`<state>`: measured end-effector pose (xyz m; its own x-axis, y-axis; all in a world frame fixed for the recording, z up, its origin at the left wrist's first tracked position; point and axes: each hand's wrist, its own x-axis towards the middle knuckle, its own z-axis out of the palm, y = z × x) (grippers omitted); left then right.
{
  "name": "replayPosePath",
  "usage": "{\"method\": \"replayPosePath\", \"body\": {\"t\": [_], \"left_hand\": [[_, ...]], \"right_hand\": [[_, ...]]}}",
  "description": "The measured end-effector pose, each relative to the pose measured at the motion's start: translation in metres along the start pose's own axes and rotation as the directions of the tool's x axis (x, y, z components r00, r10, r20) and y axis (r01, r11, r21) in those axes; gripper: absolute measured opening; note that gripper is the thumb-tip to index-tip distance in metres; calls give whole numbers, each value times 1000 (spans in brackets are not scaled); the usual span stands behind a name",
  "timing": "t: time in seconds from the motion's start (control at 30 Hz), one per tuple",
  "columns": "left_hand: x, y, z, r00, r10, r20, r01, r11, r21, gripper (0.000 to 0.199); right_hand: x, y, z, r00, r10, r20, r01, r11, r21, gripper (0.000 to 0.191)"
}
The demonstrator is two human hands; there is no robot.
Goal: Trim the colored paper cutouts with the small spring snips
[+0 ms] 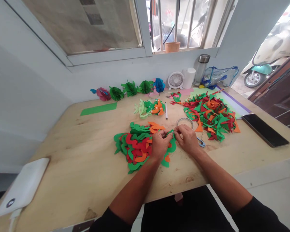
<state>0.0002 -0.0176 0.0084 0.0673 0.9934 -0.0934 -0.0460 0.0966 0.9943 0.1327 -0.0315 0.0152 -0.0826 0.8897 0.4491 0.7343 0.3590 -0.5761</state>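
Between my two hands is a green paper cutout (pixel 169 132), pinched close to its upper edge. My left hand (pixel 160 143) is closed on it from the left, above a pile of curved green, red and orange paper cutouts (pixel 137 146). From the right, the fingertips of my right hand (pixel 186 138) are closed at the same piece; a small white spot shows there, too small to name. A roll of tape (pixel 185 122) lies just beyond my right hand. Partly covered by that hand is a small blue-handled tool (pixel 201 142).
A heap of paper scraps (pixel 212 112) lies to the right, with a black phone (pixel 265 130) beyond it. Folded paper figures (pixel 130 88) line the wall. A pen (pixel 166 111), small fan (pixel 176 80) and glass bottle (pixel 201 70) stand or lie farther back. At left rests a white device (pixel 24 185).
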Motion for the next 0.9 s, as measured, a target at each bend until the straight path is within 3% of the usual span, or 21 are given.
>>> {"method": "replayPosePath", "body": {"t": [0.3, 0.47, 0.57, 0.7, 0.9], "left_hand": [[-1, 2, -2, 1000, 23, -2, -23, 998, 50, 17], [-4, 7, 0, 1000, 14, -4, -14, 1000, 25, 14], [-5, 9, 1, 1000, -8, -10, 8, 1000, -11, 14], [-5, 12, 1, 998, -43, -35, 41, 998, -53, 13], [-4, 13, 0, 998, -48, -46, 43, 995, -90, 12]], "right_hand": [[-1, 0, 1, 997, -72, -10, 71, 992, -107, 14], [0, 6, 1, 988, -67, -137, 39, 980, -196, 14], [1, 11, -1, 977, 13, -211, -50, 984, -169, 15], [3, 11, -5, 962, 163, -221, -182, 981, -68, 18], [7, 12, -16, 861, 411, -299, -344, 905, 251, 12]]}}
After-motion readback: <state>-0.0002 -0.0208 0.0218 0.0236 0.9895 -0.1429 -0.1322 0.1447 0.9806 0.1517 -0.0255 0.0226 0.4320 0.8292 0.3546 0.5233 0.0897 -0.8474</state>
